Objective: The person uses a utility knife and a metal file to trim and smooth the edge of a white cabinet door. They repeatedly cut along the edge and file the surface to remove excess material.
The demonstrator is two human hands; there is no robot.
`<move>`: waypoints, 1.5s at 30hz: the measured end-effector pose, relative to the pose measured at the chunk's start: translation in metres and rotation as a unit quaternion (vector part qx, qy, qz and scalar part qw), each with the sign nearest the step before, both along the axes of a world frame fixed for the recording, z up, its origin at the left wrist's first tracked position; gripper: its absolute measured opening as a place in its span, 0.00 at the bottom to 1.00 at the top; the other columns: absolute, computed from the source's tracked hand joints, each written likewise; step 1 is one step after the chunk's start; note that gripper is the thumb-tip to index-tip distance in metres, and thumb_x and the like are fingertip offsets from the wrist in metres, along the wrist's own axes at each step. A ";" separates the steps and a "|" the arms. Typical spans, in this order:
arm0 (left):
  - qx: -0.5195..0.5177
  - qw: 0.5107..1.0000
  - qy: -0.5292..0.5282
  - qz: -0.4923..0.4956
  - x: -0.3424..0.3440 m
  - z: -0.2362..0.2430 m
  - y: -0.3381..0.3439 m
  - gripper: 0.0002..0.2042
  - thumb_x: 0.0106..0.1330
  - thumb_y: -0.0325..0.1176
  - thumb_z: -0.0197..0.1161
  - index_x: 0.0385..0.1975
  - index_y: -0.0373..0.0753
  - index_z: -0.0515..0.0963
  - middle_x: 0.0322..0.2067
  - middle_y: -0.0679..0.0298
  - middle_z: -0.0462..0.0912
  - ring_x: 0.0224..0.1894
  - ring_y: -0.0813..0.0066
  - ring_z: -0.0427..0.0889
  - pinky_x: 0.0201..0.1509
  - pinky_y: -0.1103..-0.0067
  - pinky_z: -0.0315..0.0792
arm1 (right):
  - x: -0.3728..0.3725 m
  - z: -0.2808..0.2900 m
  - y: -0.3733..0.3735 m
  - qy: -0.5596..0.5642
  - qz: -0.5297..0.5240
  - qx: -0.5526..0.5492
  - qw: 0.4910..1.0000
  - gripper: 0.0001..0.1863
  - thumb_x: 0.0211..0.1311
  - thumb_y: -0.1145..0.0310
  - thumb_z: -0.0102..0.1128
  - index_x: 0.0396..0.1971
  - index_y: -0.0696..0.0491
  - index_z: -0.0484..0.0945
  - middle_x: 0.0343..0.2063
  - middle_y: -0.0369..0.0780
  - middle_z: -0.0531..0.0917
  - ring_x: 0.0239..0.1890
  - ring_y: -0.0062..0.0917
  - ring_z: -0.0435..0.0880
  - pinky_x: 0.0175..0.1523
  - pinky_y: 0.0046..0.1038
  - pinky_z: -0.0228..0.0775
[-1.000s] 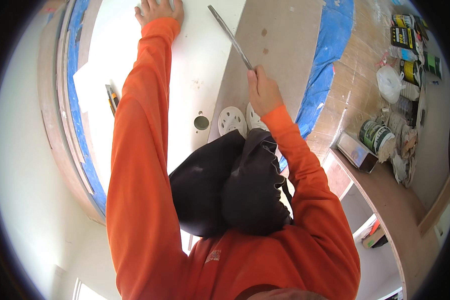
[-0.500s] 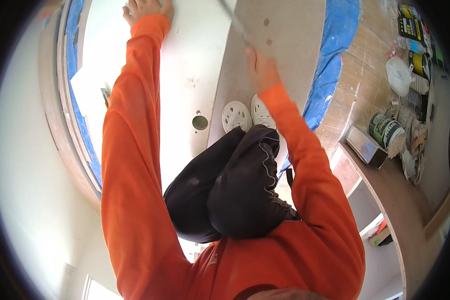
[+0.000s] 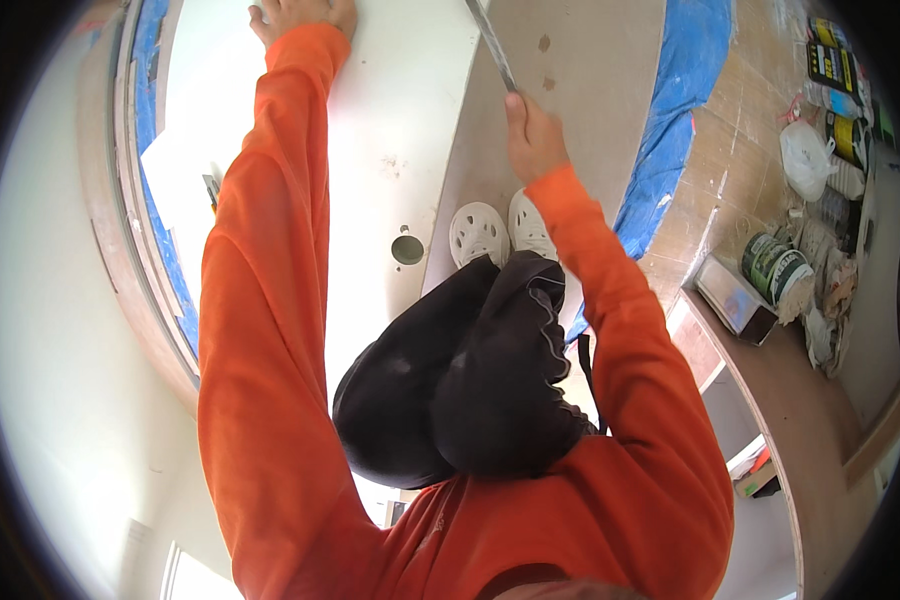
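Note:
My left hand (image 3: 300, 14) lies with its fingers spread on the far part of a large white board (image 3: 400, 110). The board has a round hole (image 3: 407, 250) cut in it near my knees. My right hand (image 3: 537, 138) is closed around the near end of a long, narrow, grey metal tool (image 3: 492, 45). That tool slants up and left along the board's right edge, and its far end runs out of the picture. Whether it touches the edge I cannot tell. A utility knife (image 3: 211, 188) rests on the board beside my left sleeve, partly hidden by it.
Brown sheeting (image 3: 580, 110) covers the floor under my white clogs (image 3: 478, 235). Blue plastic film (image 3: 675, 110) borders it. At right stand a tub (image 3: 770, 268), a metal box (image 3: 732, 300), a white plastic bag (image 3: 806, 160) and a wooden cabinet (image 3: 770, 400).
The tool and my right hand were blurred by motion and are now sharp, slightly farther right. My left hand keeps its place on the board. The whole view has shifted a little.

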State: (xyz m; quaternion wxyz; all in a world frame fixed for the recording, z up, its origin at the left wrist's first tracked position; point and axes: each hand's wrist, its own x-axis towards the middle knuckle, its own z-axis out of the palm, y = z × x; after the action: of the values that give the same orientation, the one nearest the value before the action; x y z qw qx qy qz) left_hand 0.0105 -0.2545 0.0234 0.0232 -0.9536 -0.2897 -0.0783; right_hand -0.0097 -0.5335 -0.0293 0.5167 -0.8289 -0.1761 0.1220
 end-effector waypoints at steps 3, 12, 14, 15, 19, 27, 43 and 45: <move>0.005 1.000 -0.020 -0.013 0.003 0.001 0.005 0.27 0.72 0.48 0.38 0.71 0.52 0.51 0.72 0.51 0.47 0.73 0.51 0.44 0.73 0.54 0.40 | 0.051 -0.003 0.033 -0.006 -0.061 -0.049 0.997 0.25 0.73 0.53 0.40 0.33 0.61 0.75 0.23 0.53 0.75 0.26 0.44 0.77 0.34 0.39 0.66; 0.003 1.000 -0.021 -0.011 0.000 -0.005 0.005 0.28 0.72 0.49 0.38 0.71 0.52 0.51 0.72 0.52 0.47 0.73 0.51 0.44 0.73 0.53 0.40 | 0.047 -0.006 0.023 0.018 -0.004 -0.061 0.998 0.30 0.73 0.47 0.38 0.29 0.61 0.74 0.21 0.56 0.75 0.27 0.53 0.75 0.34 0.44 0.67; -0.003 0.999 -0.038 -0.022 0.005 -0.001 0.005 0.28 0.72 0.49 0.39 0.71 0.52 0.51 0.72 0.52 0.47 0.73 0.51 0.44 0.73 0.53 0.40 | 0.057 -0.005 0.027 0.020 -0.011 -0.057 0.998 0.29 0.73 0.47 0.38 0.30 0.61 0.74 0.22 0.56 0.76 0.27 0.54 0.75 0.34 0.44 0.67; -0.005 1.000 -0.022 -0.014 0.001 -0.002 0.002 0.28 0.72 0.49 0.39 0.71 0.52 0.51 0.72 0.52 0.47 0.73 0.51 0.44 0.73 0.53 0.40 | 0.059 -0.004 0.029 0.020 -0.014 -0.053 0.998 0.29 0.73 0.47 0.38 0.30 0.61 0.74 0.22 0.56 0.76 0.27 0.54 0.75 0.34 0.44 0.67; -0.002 1.000 -0.004 0.001 -0.003 0.000 0.001 0.28 0.72 0.49 0.38 0.71 0.52 0.51 0.72 0.52 0.47 0.74 0.52 0.43 0.73 0.55 0.40 | 0.011 -0.007 0.005 -0.018 -0.001 -0.012 1.000 0.30 0.72 0.46 0.36 0.31 0.60 0.74 0.23 0.55 0.77 0.30 0.55 0.73 0.37 0.44 0.67; -0.018 0.993 -0.104 -0.055 -0.015 -0.020 0.011 0.25 0.72 0.45 0.42 0.68 0.48 0.58 0.69 0.49 0.55 0.71 0.48 0.50 0.72 0.55 0.45 | 0.048 0.019 -0.001 -0.014 0.007 -0.101 0.995 0.25 0.72 0.50 0.35 0.33 0.58 0.73 0.25 0.52 0.77 0.32 0.50 0.76 0.41 0.42 0.67; -0.063 0.998 -0.013 -0.016 -0.093 0.024 -0.029 0.27 0.71 0.45 0.44 0.70 0.52 0.54 0.71 0.55 0.50 0.73 0.49 0.45 0.73 0.56 0.42 | -0.060 0.062 -0.040 0.005 0.080 -0.122 0.989 0.19 0.72 0.55 0.43 0.33 0.57 0.70 0.21 0.55 0.76 0.27 0.56 0.76 0.33 0.49 0.66; -0.053 0.998 -0.013 -0.025 -0.105 0.014 -0.029 0.29 0.70 0.48 0.44 0.71 0.54 0.51 0.72 0.57 0.47 0.73 0.51 0.44 0.74 0.55 0.40 | -0.075 0.061 -0.042 -0.005 0.076 -0.144 0.987 0.21 0.72 0.53 0.41 0.31 0.56 0.70 0.20 0.55 0.76 0.27 0.56 0.75 0.33 0.51 0.65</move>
State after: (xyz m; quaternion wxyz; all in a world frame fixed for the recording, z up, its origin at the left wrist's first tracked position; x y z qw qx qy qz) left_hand -0.0949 -0.2837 0.0377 -0.0334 -0.9593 -0.2699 -0.0758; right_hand -0.0849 -0.5760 0.0316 0.3807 -0.8793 -0.2217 0.1811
